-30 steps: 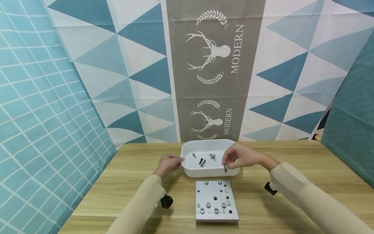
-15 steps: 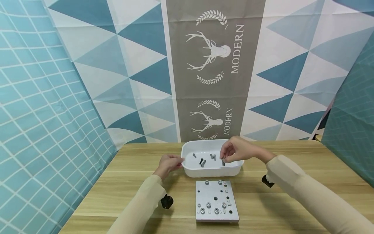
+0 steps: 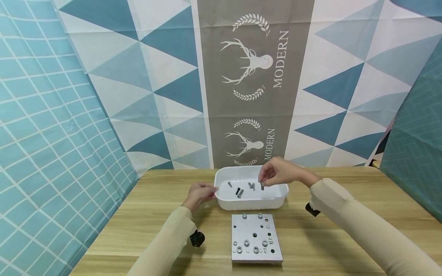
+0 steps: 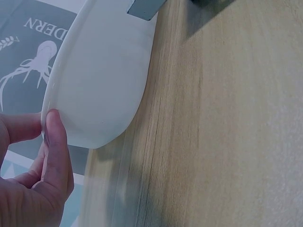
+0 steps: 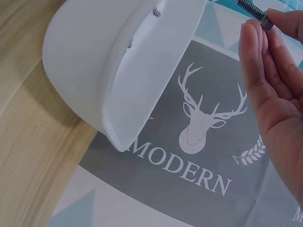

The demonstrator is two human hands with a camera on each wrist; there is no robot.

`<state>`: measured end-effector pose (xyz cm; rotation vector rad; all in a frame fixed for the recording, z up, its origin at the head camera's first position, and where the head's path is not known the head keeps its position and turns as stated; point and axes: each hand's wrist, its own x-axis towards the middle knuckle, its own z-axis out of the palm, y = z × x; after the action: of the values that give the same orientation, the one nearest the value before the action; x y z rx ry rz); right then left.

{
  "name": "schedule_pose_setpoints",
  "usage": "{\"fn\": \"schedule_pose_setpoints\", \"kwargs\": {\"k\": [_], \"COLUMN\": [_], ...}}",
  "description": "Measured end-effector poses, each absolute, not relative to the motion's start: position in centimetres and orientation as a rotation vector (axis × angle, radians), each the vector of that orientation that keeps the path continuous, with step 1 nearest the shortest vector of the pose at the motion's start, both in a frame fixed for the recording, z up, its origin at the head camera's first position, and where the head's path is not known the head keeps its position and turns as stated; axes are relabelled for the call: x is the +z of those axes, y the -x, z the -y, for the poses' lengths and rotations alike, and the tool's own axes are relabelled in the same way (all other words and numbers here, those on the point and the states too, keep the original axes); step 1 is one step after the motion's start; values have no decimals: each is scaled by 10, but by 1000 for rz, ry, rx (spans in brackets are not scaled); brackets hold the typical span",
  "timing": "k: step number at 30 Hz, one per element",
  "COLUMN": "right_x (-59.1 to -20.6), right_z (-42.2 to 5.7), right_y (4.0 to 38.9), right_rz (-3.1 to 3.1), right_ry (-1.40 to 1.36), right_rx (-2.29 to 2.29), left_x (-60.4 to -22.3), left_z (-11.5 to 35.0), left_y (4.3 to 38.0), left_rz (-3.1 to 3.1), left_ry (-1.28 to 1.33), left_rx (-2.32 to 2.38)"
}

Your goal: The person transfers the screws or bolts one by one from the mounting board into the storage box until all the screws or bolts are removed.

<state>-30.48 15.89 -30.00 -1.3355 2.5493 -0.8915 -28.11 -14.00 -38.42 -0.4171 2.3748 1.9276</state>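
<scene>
My left hand (image 3: 200,194) pinches the left rim of a white plastic tray (image 3: 231,206); in the left wrist view the thumb and fingers (image 4: 57,130) lie on either side of that rim. Over the tray's right part, my right hand (image 3: 279,171) pinches a metal socket-head screw (image 5: 255,13) by its head, the threaded shank sticking out. Several loose screws lie on the tray's floor, among them a black screw (image 3: 238,190) and a silver screw (image 3: 240,193). In front of the tray sits a silver metal plate (image 3: 246,230) with several screws standing in it and some bare holes.
All of this rests on a wooden table (image 3: 165,184). A patterned cloth (image 3: 241,96) hangs behind its far edge, and a blue checked cloth (image 3: 51,134) lines the left side. Dark wrist cameras (image 3: 197,238) hang below both sleeves.
My right hand has moved left and slightly away, carrying the screw from over the tray's front right rim to above its inside. The left hand stays at the left rim.
</scene>
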Motion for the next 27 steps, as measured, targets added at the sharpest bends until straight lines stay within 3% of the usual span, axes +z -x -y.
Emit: {"fn": "schedule_pose_setpoints", "kwargs": {"k": [27], "right_x": [-304], "right_z": [-145], "right_y": [334], "right_rz": [-2624], "right_ry": [1280], "right_rx": [-876], "left_x": [-383], "left_z": [139], "left_y": [280], "left_rz": [-2384], "left_ry": [429], "left_rx": [1914]}}
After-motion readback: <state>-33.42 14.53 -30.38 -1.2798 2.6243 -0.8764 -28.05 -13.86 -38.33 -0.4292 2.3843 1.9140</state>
